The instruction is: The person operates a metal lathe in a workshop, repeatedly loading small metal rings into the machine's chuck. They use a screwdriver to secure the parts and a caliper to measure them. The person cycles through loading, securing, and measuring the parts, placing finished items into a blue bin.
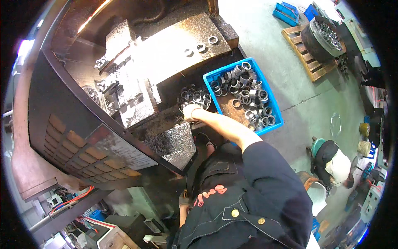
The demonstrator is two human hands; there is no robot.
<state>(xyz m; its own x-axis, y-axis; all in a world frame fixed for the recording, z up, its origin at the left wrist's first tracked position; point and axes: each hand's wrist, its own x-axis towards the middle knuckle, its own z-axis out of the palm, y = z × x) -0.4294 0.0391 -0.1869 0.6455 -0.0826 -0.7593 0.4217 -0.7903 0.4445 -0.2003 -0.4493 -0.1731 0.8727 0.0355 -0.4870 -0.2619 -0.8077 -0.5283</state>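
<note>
Dark-painted metal fills the left of the frame: a machine door (39, 103) with a block of brownish vent slots (78, 145). Just right of the slots sits a pale plate (132, 151) bearing rows of small print, too blurred to read. Beyond the door's edge, towards the upper left, machine parts (128, 93) stand in glaring light, and below them metal chips (172, 143) lie heaped on a sloping surface.

Near the bottom centre, the left hand (184, 199) is low beside the person's clothing, close to a thin, brownish-handled thing; I cannot tell whether it grips that. Higher up, mid-frame, a round bowl (210, 101) carries a pile of metal rings (195, 94). The right hand (192, 112) is at the bowl's near edge, against the rings; its fingers are blown out by light, so whether it holds one cannot be told. Above, three loose rings (201, 47) rest in a slanting row on a chip-speckled metal ledge (190, 31).

Red-pink lettering (211, 191) runs across the dark apron (248, 207), lower centre. Right of the bowl, a blue crate (272, 97) holds many more rings (244, 89). At upper right, a wooden pallet (296, 47) bears a drum (313, 43) of metal pieces; at lower right, a co-worker (333, 162) bends over.
</note>
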